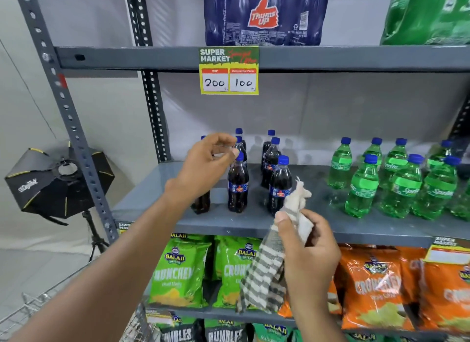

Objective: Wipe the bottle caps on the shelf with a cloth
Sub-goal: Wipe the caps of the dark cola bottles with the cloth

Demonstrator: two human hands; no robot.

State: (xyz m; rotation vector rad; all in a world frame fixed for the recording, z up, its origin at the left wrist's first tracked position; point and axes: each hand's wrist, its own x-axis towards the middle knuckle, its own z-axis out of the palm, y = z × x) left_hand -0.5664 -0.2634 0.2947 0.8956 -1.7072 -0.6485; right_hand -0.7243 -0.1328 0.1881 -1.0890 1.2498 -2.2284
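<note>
Several dark cola bottles (238,186) with blue caps (283,160) stand at the left of the grey middle shelf (142,201). Green Sprite bottles (362,189), also blue-capped, fill its right side. My left hand (206,166) hovers in front of the leftmost cola bottles with fingers loosely curled and apart, the thumb tip close to a front bottle's cap (240,156); it hides the top of the bottle behind it. My right hand (310,245) is lower, in front of the shelf edge, gripping a grey-and-white striped cloth (264,273) that hangs down and pokes up toward a front cola bottle.
Green and orange chip bags (178,270) fill the shelf below. A yellow price tag (229,71) hangs from the upper shelf, which carries a Thums Up pack (264,15). A black softbox light (50,184) on a stand is at the left, and a wire basket (28,306) at the bottom left.
</note>
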